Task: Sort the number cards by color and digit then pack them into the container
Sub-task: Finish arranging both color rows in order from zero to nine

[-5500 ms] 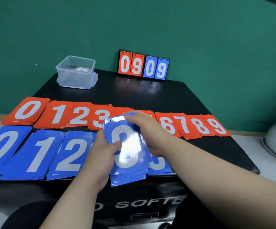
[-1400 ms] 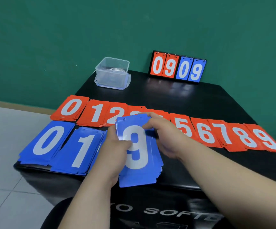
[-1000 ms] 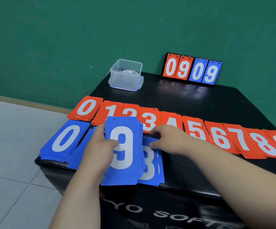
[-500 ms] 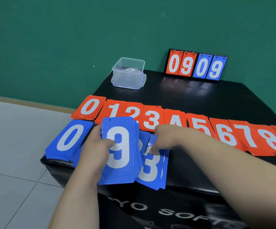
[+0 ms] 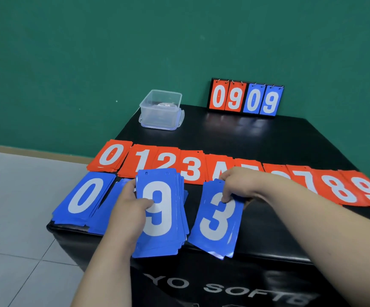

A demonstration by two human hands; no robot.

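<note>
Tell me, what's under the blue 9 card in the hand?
A stack of more blue cards, gripped by the left hand. Only their edges show; the blue 9 card on top covers their digits.

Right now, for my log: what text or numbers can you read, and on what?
"0909": scoreboard at the back.
"0 1 2 3" and "7 8 9": red card row; the rest covered by the right hand.
"0": leftmost blue pile.
"9": blue stack in the left hand.
"3": right blue pile, pinched by the right hand.
"YO SOFT": black box front, cut off.
</note>
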